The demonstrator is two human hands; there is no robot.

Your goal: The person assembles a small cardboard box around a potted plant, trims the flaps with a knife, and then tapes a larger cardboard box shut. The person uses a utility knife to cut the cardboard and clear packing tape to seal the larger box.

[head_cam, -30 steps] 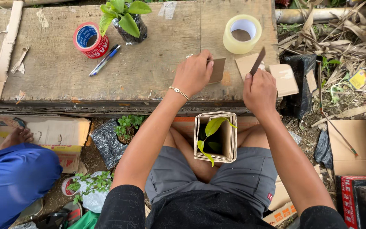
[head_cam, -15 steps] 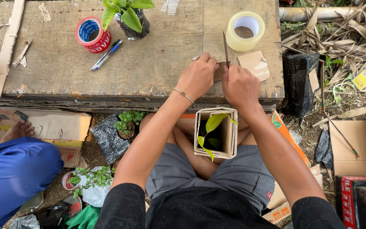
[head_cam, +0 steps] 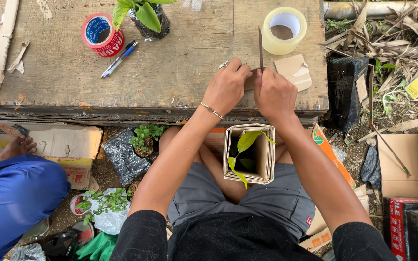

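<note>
My left hand (head_cam: 226, 88) and my right hand (head_cam: 273, 94) meet at the near edge of a wooden table (head_cam: 170, 63). The left fingers pinch a small piece of cardboard (head_cam: 249, 82), mostly hidden between both hands. A thin blade (head_cam: 260, 48) stands upright in my right hand, its tip pointing away from me. A loose cardboard scrap (head_cam: 293, 71) lies just right of the blade. Between my knees stands a square cardboard sleeve (head_cam: 249, 153) with a green-leaved seedling (head_cam: 242, 147) inside.
On the table are a clear tape roll (head_cam: 284, 31), a red tape roll (head_cam: 101, 35), a pen (head_cam: 119, 59) and a potted plant (head_cam: 146, 17). Another person in blue (head_cam: 15, 198) sits at the left. Bagged seedlings (head_cam: 136, 145) and cardboard boxes (head_cam: 402, 164) lie on the ground.
My right hand has moved left from the cardboard scrap to join my left hand. The blade has swung from slanted to upright beside the small piece.
</note>
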